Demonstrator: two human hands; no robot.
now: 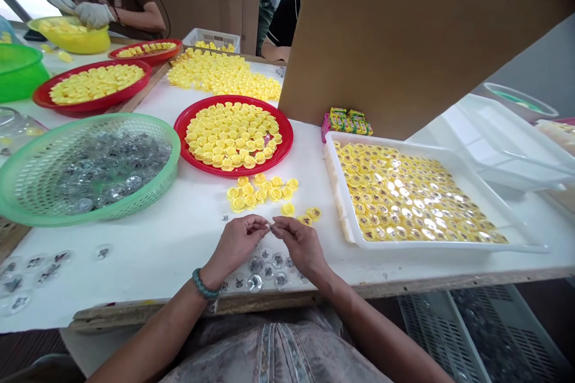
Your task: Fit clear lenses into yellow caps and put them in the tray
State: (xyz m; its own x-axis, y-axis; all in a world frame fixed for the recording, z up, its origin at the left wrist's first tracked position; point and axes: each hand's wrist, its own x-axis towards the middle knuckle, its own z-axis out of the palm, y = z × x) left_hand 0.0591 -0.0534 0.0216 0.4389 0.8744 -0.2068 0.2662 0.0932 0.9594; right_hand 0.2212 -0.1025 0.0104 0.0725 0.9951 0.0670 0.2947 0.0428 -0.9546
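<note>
My left hand (pixel 242 240) and my right hand (pixel 300 242) meet over the table, both pinched closed at the fingertips. Something tiny lies between them, too small to name. Under and around my hands lie several clear round discs (pixel 268 269) with dark animal prints. Just beyond my fingers is a loose group of yellow round caps (pixel 261 191). By my right hand a few yellow discs with dark prints (pixel 313 213) rest on the white surface. A small printed piece (pixel 225 218) lies beyond my left hand.
A red tray (pixel 287 146) of yellow caps stands ahead, beside a green basket (pixel 168 182) of clear discs. On the right, a white tray (pixel 335 191) holds rows of printed yellow discs below a cardboard panel (pixel 386 30). Two other people sit across the table.
</note>
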